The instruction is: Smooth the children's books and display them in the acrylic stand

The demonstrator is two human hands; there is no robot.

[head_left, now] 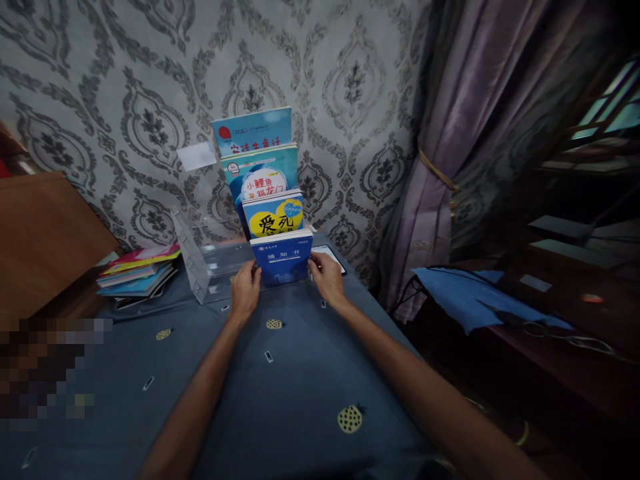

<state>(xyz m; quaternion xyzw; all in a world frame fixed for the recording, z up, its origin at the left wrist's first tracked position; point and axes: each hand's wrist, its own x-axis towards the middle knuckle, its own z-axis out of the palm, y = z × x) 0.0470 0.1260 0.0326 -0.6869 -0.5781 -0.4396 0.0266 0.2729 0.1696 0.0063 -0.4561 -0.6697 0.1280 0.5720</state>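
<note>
A dark blue booklet (283, 260) with white lettering stands at the front of a clear plastic tiered rack (193, 257). My left hand (245, 291) is closed at the booklet's left edge. At its right edge, my right hand (326, 275) grips with the fingertips. Behind it, stepped upward, stand a blue book with a yellow patch (273, 217), a teal book with a white circle (263, 179) and a taller light blue book (253, 133). The rack's left part holds no books. The lower parts of the rear books are hidden.
A pile of books and booklets (137, 273) lies left of the rack, beside a brown box (50, 240). A phone or tablet (330, 257) lies behind my right hand. The table has a blue patterned cloth (300, 400). A wallpapered wall and tied curtain (425, 200) stand behind.
</note>
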